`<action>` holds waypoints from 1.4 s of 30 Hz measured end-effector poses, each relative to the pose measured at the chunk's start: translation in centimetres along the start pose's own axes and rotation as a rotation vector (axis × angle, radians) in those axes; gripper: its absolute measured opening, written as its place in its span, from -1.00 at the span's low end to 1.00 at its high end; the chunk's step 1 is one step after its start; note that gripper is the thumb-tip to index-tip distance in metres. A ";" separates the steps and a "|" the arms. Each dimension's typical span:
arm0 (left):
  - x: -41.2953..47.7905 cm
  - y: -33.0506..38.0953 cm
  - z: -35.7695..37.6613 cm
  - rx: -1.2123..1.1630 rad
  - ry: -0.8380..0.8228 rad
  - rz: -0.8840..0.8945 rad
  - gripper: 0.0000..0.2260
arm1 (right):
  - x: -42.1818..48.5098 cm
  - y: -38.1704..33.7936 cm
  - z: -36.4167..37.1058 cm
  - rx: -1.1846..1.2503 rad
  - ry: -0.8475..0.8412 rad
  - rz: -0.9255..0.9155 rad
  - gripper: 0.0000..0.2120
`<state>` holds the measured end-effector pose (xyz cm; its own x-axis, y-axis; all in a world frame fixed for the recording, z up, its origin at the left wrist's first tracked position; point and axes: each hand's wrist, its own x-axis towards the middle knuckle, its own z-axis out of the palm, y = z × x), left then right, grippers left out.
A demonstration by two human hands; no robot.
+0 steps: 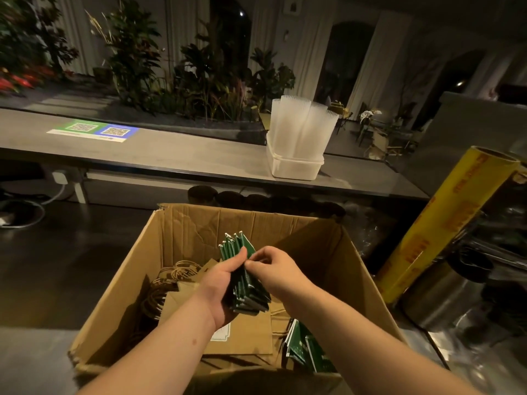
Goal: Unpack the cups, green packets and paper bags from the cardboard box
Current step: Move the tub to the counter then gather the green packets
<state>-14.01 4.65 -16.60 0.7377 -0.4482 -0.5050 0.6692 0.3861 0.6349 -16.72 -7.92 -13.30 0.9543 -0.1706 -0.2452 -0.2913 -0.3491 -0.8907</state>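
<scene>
Dim, warm yellowish light, deep shadows in the background, wide-angle bending at the edges, motion blur at right.

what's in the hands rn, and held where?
A stack of green packets above the box. The left hand wraps its lower half, thumb across the front; the right hand pinches its upper part.

Lettering on yellow roll [445,223] blurred; cardboard box [182,232] cropped at bottom edge.
</scene>
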 end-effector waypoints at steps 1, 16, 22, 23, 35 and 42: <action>-0.5 0.1 0.5 0.031 0.010 0.012 -0.53 | -0.4 -0.3 -0.3 0.063 -0.015 0.025 -0.84; -9.8 -1.9 4.9 0.381 -0.161 0.046 -0.70 | -11.4 -0.8 -5.4 0.455 -0.205 0.277 -0.70; -13.4 -6.1 5.9 0.311 -0.106 -0.016 -0.71 | -15.9 -0.2 -5.4 0.081 -0.238 0.153 -0.64; -13.9 -7.0 6.0 0.298 -0.120 -0.039 -0.69 | -16.6 0.0 -5.3 -0.003 -0.205 0.155 -0.50; -13.5 -15.9 4.8 0.098 -0.116 -0.029 -0.42 | -21.0 4.3 -3.3 -0.802 -0.032 -0.006 -0.45; -11.6 -17.0 2.8 0.280 -0.158 -0.059 -0.58 | -19.8 6.7 -4.2 -0.807 0.049 -0.021 -0.46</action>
<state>-34.19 1.03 -19.95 0.6610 -0.5908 -0.4626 0.6431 0.1286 0.7549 -37.87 -10.76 -12.79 0.9615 -0.1907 -0.1979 -0.2497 -0.9068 -0.3397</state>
